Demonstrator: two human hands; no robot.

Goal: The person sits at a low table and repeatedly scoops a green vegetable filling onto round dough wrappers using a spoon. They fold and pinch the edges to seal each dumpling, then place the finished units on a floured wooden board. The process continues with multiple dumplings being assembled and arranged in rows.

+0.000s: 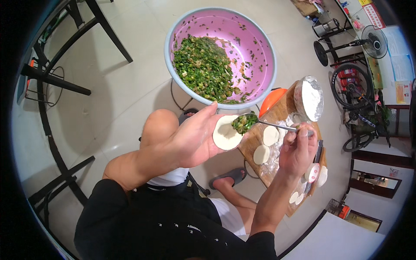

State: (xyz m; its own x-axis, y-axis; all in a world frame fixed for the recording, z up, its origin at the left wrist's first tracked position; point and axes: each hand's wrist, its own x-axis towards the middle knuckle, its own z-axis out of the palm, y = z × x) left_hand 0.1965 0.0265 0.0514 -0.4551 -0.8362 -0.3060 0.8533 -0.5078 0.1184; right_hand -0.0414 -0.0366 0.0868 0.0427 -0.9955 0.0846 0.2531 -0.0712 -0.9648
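Note:
A round white dumpling wrapper (222,138) lies across the fingers and palm of my left hand (193,141), which is turned up and cradles it. Over the wrapper's right side hangs a heap of chopped green filling (245,123) in the bowl of a spoon; whether it touches the dough I cannot tell. My right hand (299,149) grips the handle of that metal spoon (281,125), fingers closed around its end. Just beyond my left hand stands a large pink basin (260,47) with a pale blue rim, partly filled with green chopped filling (203,65).
On a wooden board (251,149) at right lie several wrappers (261,154), plastic film and flour. A bowl of flour (310,99) sits at its far end, beside an orange object (272,102). Black metal frames (108,34) stand at left; a fan (373,42) and bicycle (352,86) at far right.

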